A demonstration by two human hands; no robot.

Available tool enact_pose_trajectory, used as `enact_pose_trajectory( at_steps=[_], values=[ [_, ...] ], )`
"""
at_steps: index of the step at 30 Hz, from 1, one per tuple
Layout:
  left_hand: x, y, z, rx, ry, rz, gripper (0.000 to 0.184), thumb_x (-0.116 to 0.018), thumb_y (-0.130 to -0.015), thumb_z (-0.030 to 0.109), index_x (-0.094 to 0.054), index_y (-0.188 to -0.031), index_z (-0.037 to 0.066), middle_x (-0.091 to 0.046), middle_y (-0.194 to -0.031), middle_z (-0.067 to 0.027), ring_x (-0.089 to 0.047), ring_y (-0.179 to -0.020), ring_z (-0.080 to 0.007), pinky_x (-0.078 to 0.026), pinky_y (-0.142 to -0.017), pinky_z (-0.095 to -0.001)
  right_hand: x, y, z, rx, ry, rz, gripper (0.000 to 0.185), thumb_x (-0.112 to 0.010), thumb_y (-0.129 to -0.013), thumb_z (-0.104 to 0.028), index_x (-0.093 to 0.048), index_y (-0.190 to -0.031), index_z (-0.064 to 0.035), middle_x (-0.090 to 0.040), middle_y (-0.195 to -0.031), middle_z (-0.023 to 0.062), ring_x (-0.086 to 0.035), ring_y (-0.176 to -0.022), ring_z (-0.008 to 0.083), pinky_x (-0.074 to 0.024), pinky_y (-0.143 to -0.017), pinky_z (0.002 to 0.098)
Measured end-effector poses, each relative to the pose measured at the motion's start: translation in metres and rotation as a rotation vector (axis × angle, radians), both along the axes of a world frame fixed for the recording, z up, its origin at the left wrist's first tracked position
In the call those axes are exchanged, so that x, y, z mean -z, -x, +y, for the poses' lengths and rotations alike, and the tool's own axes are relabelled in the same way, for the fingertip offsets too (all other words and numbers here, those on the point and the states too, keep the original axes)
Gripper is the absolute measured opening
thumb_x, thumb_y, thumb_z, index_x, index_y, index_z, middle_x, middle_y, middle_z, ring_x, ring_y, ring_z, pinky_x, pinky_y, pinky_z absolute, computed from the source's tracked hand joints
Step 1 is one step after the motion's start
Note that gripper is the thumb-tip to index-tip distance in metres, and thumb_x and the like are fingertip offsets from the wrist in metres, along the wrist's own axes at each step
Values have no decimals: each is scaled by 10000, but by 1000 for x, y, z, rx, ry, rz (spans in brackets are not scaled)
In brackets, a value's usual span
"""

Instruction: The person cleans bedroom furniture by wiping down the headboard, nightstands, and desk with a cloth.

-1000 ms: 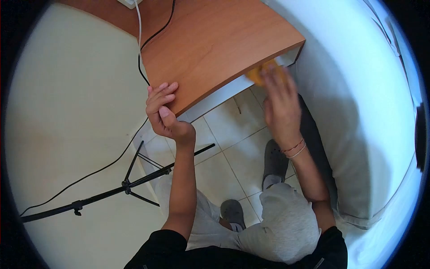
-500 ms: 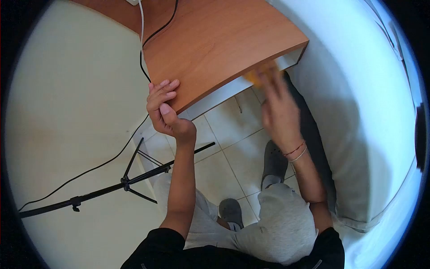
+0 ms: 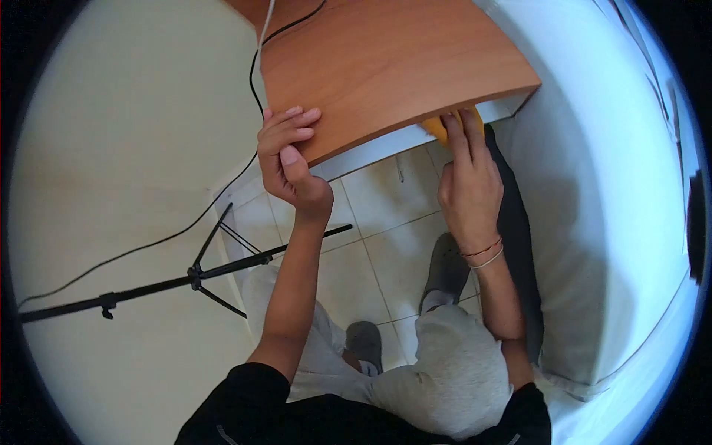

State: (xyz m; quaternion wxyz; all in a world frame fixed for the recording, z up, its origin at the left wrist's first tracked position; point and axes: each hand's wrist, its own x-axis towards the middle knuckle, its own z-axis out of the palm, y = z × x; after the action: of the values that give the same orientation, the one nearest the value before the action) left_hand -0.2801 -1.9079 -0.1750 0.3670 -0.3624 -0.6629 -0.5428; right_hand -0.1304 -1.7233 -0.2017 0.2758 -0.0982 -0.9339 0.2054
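The wooden tabletop (image 3: 400, 67) has a reddish-brown surface and a curved front edge. At its left corner, my left hand (image 3: 293, 167) is closed round the edge, fingertips on top and thumb alongside. Just under the front edge, toward the right end, my right hand (image 3: 472, 189) presses a yellow-orange cloth (image 3: 475, 122) against the white panel (image 3: 386, 147) below the top. Its fingers point away from me over the cloth, which is partly hidden by them and by the tabletop.
A black tripod stand (image 3: 194, 278) leans across the left side by the wall. Black and white cables (image 3: 253, 78) run past the tabletop's left edge. A pale covered bed or sofa (image 3: 571, 245) stands on the right. My feet in grey clogs (image 3: 447, 267) are on the tiled floor (image 3: 352, 278).
My right hand, blurred before, now shows sharply with the cloth under the edge. The view has shifted, so the tabletop sits farther right. My left hand keeps its place on the corner.
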Motion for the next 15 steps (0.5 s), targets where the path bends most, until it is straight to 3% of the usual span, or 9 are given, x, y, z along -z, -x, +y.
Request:
enact_pose_trajectory(
  at_steps=[2,3,4,6,7,9,11,14,15],
  values=[
    [-1,1,1,10,-22,-2,242,-362,-1017,159,-578,-1011,49,-769,-1060,-178,-669,-1190,-305,-303,-1269,-591,-8,2,-16,-12,-74,-102,777,-656,-824,7,-499,-1577,-103,-541,-1579,166,-664,-917,331,-561,-787,439],
    [0,1,-1,12,-28,-11,239,-368,-1015,160,-579,-1006,50,-770,-1054,-175,-668,-1186,-304,-304,-1267,-591,-15,6,-26,-226,-8,37,639,-688,-844,-62,-594,-1476,-60,-621,-1472,151,-636,-929,345,-532,-828,499],
    [2,1,-2,22,-36,-9,235,-373,-1013,161,-581,-1002,51,-772,-1049,-172,-667,-1181,-302,-304,-1265,-591,-24,9,-22,-223,-57,41,583,-700,-851,-97,-629,-1428,-62,-632,-1447,150,-631,-938,348,-523,-843,520],
    [1,4,-2,38,-48,-5,229,-383,-1010,163,-584,-996,54,-774,-1037,-166,-665,-1168,-301,-306,-1263,-590,-45,18,-14,-213,-153,54,480,-723,-863,-166,-698,-1332,-67,-654,-1396,149,-620,-956,352,-506,-872,562],
    [0,2,-2,38,-51,-11,227,-387,-1009,165,-586,-994,57,-775,-1030,-164,-665,-1160,-301,-306,-1262,-590,-48,28,-3,-81,-209,-9,334,-742,-869,-240,-772,-1146,-56,-716,-1228,173,-634,-985,387,-486,-927,605],
    [-2,1,0,36,-48,-3,218,-396,-1009,170,-586,-989,65,-778,-1014,-158,-664,-1126,-299,-307,-1261,-584,-27,52,34,38,-299,82,264,-731,-894,-239,-785,-1059,-40,-748,-1100,201,-667,-1019,409,-513,-930,574],
    [0,1,0,72,-75,0,214,-426,-1034,166,-610,-983,68,-789,-1029,-140,-672,-1135,-288,-315,-1250,-559,-17,63,67,-50,-157,-87,249,-714,-928,-208,-756,-1078,-13,-740,-1092,202,-688,-1043,425,-544,-907,549],
    [-3,1,-3,93,-85,-3,213,-448,-1054,172,-622,-976,78,-795,-1044,-122,-681,-1137,-281,-322,-1243,-538,18,91,96,-89,-395,50,256,-731,-929,-233,-760,-1077,-26,-752,-1076,192,-711,-971,415,-571,-836,536],
    [-3,0,-3,98,-84,-5,213,-449,-1056,174,-622,-975,79,-795,-1046,-121,-681,-1140,-281,-322,-1244,-537,50,109,111,-95,-431,14,341,-731,-948,-317,-746,-1181,-68,-749,-1179,159,-704,-1078,388,-564,-915,540]
  ],
)
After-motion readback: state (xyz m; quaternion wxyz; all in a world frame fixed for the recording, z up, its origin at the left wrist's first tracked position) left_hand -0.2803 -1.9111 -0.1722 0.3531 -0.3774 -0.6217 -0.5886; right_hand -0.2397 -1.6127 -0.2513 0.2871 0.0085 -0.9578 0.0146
